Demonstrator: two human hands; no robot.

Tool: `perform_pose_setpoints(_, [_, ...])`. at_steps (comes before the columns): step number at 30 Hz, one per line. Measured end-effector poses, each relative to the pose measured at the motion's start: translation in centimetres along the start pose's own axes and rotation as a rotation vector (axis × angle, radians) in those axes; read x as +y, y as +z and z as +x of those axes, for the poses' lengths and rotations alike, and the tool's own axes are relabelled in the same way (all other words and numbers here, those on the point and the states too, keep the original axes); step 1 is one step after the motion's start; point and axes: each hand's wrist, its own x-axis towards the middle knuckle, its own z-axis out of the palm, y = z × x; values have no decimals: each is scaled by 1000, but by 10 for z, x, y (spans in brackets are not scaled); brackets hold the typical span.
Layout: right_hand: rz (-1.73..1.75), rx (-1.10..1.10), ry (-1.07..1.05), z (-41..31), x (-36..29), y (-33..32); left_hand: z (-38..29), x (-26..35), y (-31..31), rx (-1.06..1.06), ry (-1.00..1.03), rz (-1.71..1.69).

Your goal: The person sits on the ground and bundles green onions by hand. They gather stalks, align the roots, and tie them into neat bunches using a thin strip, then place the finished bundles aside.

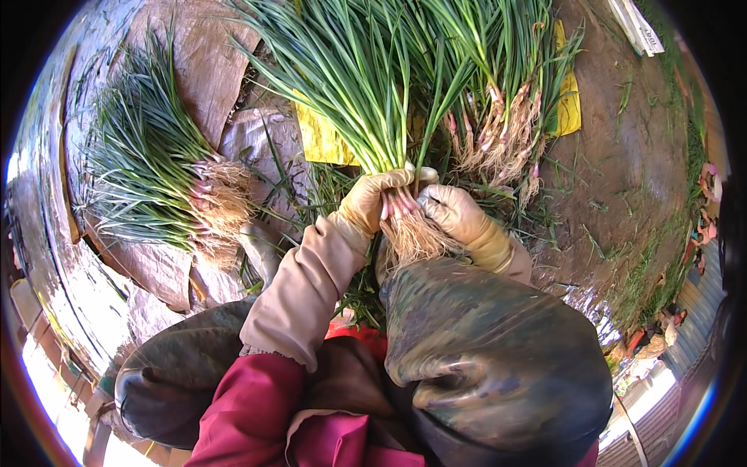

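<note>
My left hand (369,198), in a pale yellowish glove, is wrapped around a bunch of young garlic plants (373,128). Their leaves fan away from me, and the pinkish bulbs and pale roots (419,236) hang below the fist, just above my right knee. My right hand (458,211), gloved the same way, is curled at the bunch's right side. Its fingers close on a single stalk (428,140) that stands a little apart from the others. The glove partly hides where that stalk ends.
On the left, a pile of garlic plants (169,181) lies on brown sheeting (204,52). Ahead, more plants (508,117) rest over a yellow sheet (567,108). Loose leaves (332,187) litter the ground. My boot (261,251) and camouflage-covered knees (496,344) frame the near side.
</note>
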Motion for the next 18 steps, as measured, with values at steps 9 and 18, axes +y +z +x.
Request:
perform_pose_setpoints(9, [-775,374,-81,53,-22,-6,-2,-16,3,230,7,-66])
perform_pose_setpoints(18, [-843,497,-131,48,19,3,-5,-21,12,308,-40,105])
